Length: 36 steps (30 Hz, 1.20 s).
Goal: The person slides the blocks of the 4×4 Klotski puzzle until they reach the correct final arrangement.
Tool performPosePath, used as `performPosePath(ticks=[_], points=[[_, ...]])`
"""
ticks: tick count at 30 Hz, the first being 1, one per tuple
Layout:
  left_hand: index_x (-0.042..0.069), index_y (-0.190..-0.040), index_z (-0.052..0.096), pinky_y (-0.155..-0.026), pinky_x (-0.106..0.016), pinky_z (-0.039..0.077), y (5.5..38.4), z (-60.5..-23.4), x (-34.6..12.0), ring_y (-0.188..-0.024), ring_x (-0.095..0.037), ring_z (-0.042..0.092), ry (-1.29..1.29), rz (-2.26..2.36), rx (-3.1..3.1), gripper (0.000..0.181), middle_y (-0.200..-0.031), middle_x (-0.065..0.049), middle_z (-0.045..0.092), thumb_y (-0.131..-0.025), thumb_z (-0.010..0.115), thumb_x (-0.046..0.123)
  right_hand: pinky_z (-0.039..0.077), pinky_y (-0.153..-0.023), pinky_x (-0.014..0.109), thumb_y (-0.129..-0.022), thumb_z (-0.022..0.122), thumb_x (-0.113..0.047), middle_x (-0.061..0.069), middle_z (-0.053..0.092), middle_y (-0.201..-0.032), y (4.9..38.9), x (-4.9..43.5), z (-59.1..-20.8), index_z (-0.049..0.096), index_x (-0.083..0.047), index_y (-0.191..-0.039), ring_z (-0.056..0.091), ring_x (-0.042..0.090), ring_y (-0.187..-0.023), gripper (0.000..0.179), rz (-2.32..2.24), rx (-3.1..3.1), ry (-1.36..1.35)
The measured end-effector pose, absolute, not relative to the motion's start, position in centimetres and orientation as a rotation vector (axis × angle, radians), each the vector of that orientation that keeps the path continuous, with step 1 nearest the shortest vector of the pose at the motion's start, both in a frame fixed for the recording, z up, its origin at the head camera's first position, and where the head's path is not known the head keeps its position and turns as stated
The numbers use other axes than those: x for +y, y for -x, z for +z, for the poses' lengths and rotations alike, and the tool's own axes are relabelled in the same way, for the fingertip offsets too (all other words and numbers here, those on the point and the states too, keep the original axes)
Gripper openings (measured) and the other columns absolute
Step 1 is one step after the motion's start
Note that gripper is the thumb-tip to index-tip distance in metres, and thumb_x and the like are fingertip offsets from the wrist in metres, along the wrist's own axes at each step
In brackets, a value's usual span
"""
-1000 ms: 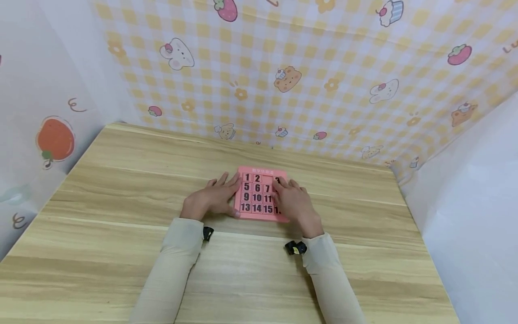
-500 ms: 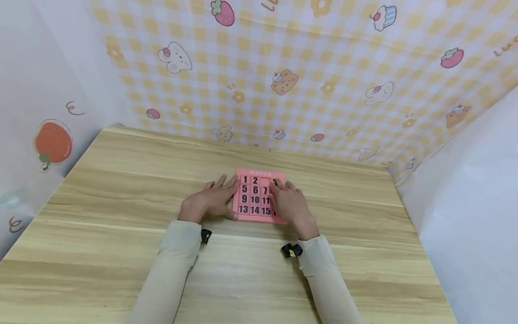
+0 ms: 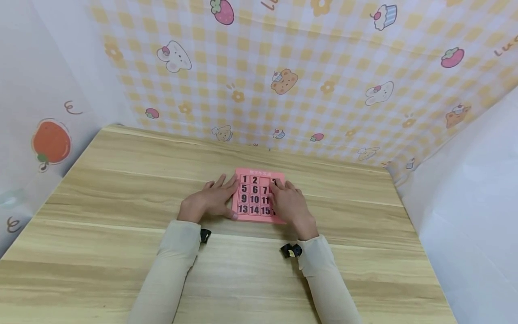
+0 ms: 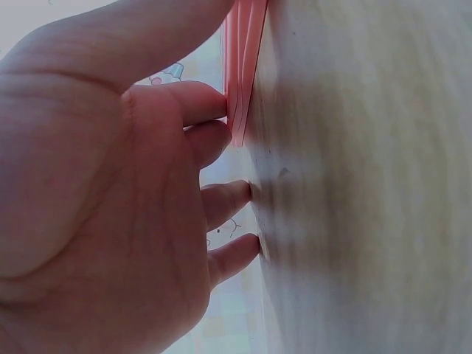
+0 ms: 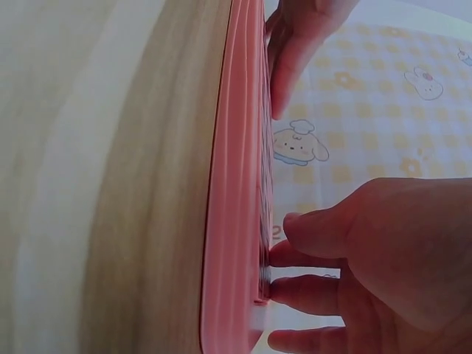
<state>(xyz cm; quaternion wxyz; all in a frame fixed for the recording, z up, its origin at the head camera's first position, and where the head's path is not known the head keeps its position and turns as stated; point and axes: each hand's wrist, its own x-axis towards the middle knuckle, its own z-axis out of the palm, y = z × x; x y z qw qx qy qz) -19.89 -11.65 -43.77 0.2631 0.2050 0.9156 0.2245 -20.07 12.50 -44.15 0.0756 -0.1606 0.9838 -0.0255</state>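
Observation:
A pink sliding number puzzle point(image 3: 259, 219) lies flat on the table in the head view, its numbered tiles in rows with a gap in the top row beside the 2. My left hand point(image 3: 212, 199) rests along its left edge, fingers spread. In the left wrist view, the left hand point(image 4: 118, 192) touches the puzzle's pink side point(image 4: 240, 81), two fingertips reaching the tabletop. My right hand point(image 3: 289, 202) lies over the right columns, a fingertip at the 3 tile point(image 3: 274, 181). The right wrist view has the right hand's point(image 5: 391, 258) fingertips at the tile face. Some right-column tiles are hidden.
The light wood table point(image 3: 121, 189) spreads around the puzzle. Behind it hangs a yellow checked cloth point(image 3: 259, 58) with cartoon prints, and pale walls stand at left and right. Small black devices point(image 3: 291, 250) sit at both wrists.
The head view has shifted slightly. Both hands keep nearly the same place on the puzzle, and the gap in the top row stays where it was.

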Motion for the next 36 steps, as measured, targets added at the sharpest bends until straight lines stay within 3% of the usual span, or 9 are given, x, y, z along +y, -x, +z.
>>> performPosePath(ticks=[36], points=[[0.011,-0.160,0.004,-0.124,-0.054,-0.002,19.89,-43.69,-11.68,-0.152,-0.034,-0.012,-0.556,0.609,2.477,0.107,-0.167,-0.005,-0.007,-0.086,0.074,0.042,0.034,-0.114,0.059,-0.105,0.045,-0.034,0.010,0.035,-0.158,19.85,11.59,-44.34,0.042,-0.014,-0.152,0.033,0.041,-0.145,0.051,-0.078,2.954,0.469]])
